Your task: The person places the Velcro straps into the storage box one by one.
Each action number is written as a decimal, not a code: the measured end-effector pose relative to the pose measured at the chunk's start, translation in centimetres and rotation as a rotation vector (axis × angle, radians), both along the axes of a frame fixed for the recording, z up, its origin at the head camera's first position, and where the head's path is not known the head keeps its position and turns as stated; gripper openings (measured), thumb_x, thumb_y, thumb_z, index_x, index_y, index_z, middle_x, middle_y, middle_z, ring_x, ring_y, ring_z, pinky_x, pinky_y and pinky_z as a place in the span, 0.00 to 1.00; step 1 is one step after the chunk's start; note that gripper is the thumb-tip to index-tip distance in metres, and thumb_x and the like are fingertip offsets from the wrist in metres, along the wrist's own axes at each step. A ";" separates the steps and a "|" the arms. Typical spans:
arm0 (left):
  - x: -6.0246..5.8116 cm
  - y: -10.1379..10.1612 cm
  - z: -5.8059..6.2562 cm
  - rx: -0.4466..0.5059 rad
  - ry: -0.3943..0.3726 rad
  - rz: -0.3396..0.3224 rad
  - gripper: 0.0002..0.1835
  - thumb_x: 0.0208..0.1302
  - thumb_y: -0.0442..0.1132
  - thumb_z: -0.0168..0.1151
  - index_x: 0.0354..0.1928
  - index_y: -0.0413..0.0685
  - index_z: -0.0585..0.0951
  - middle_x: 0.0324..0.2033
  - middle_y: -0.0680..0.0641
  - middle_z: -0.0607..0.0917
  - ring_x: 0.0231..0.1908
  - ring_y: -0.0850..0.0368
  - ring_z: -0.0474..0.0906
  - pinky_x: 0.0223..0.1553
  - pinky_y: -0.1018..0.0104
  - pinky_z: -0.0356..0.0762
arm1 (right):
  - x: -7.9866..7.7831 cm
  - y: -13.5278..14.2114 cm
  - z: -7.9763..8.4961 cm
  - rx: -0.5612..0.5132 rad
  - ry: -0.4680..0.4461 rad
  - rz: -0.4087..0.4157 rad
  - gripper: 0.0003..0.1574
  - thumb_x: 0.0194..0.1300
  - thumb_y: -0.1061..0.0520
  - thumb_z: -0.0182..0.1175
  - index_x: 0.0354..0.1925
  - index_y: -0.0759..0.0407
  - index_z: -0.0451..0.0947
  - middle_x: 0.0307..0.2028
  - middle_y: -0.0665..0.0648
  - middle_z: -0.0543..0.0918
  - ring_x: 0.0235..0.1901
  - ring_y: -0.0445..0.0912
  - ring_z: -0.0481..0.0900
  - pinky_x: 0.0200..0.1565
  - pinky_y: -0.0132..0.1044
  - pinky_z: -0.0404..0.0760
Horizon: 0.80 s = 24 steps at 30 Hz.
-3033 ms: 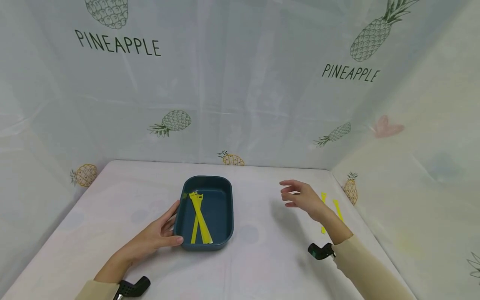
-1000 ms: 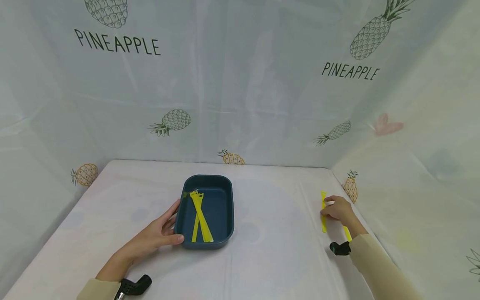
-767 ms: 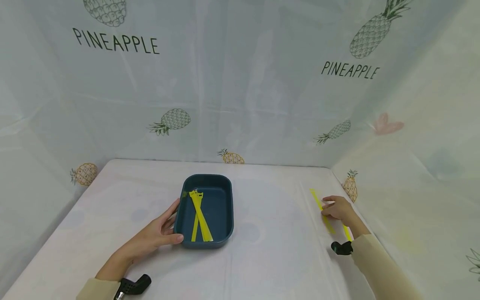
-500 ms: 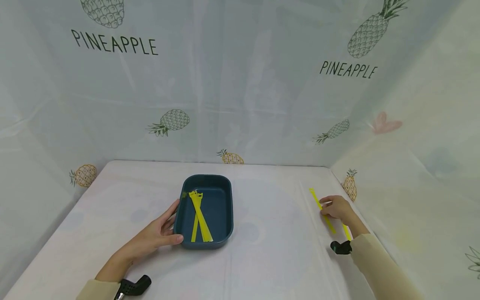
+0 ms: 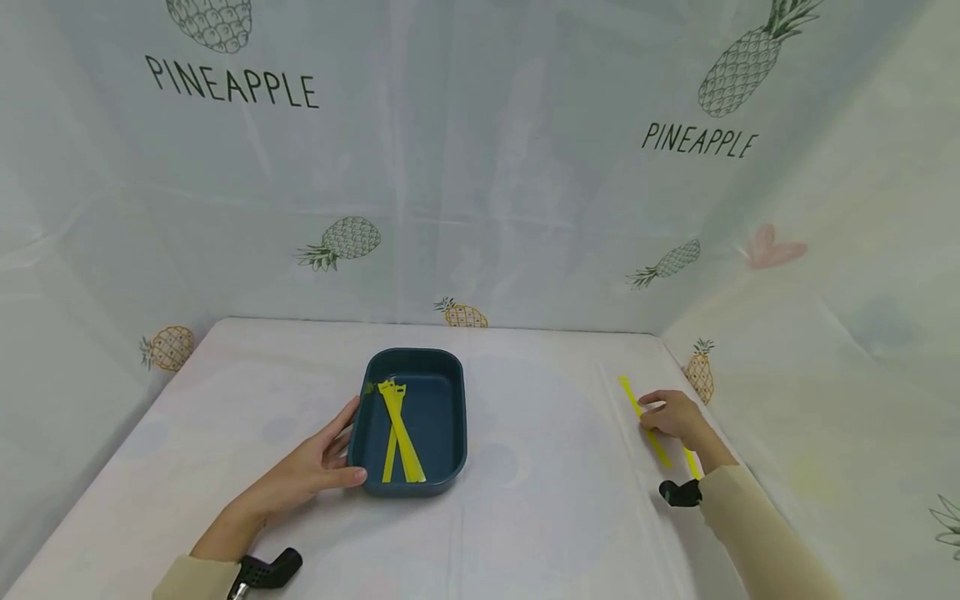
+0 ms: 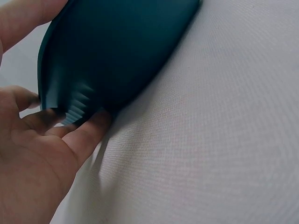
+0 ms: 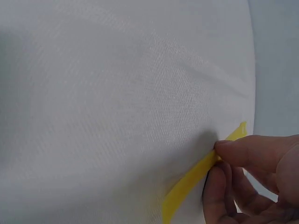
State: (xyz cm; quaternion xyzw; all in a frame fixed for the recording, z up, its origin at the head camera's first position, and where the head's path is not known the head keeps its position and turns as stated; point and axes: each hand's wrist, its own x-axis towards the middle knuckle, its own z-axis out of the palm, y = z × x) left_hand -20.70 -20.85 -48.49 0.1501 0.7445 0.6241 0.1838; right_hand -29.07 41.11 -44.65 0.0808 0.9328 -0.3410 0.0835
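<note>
Reading every clock direction with the tray at the centre, you are showing a pale cream sleeve (image 5: 191, 579) at eight o'clock, with a black wrist device (image 5: 272, 572) sitting beside its cuff. Your left hand (image 5: 311, 462) is holding the dark blue-green tray (image 5: 441, 425) between eight and nine o'clock: the thumb is resting at the near left corner, the fingers are bending against the outer wall, and so that grip is holding the tray. The tray is standing on the white-covered bench (image 5: 540, 508). Inside its left half, yellow strips (image 5: 406, 439) are lying crossed, their notched heads pointing toward eleven o'clock. At twelve, beyond the bench, a pineapple-print curtain (image 5: 480, 167) is hanging. Well apart at three o'clock, your right hand (image 5: 673, 417) is pinching a single yellow strip (image 7: 190, 179) near its middle between thumb and fingertips, so this grip is narrow; the strip is slanting from eleven to five. Whether its ends are touching the bench is not showing clearly. A second loose strip (image 5: 692, 463) is lying just past three, partly hidden under your right wrist.
</note>
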 end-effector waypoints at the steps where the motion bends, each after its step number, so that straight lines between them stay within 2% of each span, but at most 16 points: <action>1: 0.0 0.0 0.0 0.003 -0.002 0.000 0.61 0.69 0.38 0.74 0.87 0.64 0.37 0.86 0.39 0.38 0.80 0.29 0.52 0.66 0.64 0.78 | -0.1 -0.1 0.0 0.005 0.001 0.005 0.30 0.63 0.66 0.68 0.61 0.75 0.77 0.42 0.64 0.85 0.33 0.47 0.81 0.36 0.35 0.82; 7: 0.2 -0.2 0.1 0.008 -0.005 -0.004 0.60 0.71 0.38 0.72 0.87 0.64 0.37 0.85 0.38 0.38 0.80 0.28 0.52 0.65 0.65 0.79 | -0.4 -0.4 0.0 0.038 0.016 0.018 0.28 0.63 0.66 0.69 0.60 0.73 0.77 0.43 0.65 0.83 0.34 0.48 0.80 0.36 0.36 0.81; 12: 0.2 -0.3 0.1 -0.001 0.004 -0.005 0.60 0.71 0.38 0.72 0.87 0.63 0.37 0.86 0.38 0.38 0.82 0.29 0.46 0.67 0.65 0.77 | -0.2 -0.3 -0.3 0.080 0.038 0.045 0.28 0.65 0.64 0.68 0.62 0.72 0.77 0.43 0.64 0.84 0.35 0.49 0.81 0.37 0.36 0.80; 20: 0.2 -0.2 0.1 0.006 0.007 -0.013 0.60 0.71 0.38 0.72 0.87 0.64 0.37 0.86 0.39 0.38 0.81 0.30 0.48 0.66 0.67 0.77 | 0.1 -0.3 -0.5 0.004 0.059 -0.004 0.32 0.61 0.66 0.71 0.61 0.76 0.76 0.42 0.66 0.84 0.30 0.44 0.83 0.34 0.34 0.83; 24: 0.1 -0.2 0.1 0.007 0.008 -0.014 0.60 0.71 0.38 0.72 0.87 0.64 0.37 0.86 0.39 0.38 0.82 0.30 0.47 0.67 0.67 0.76 | 0.0 -0.4 -0.4 -0.012 0.032 -0.036 0.33 0.62 0.67 0.72 0.63 0.76 0.74 0.42 0.65 0.85 0.29 0.43 0.83 0.34 0.33 0.83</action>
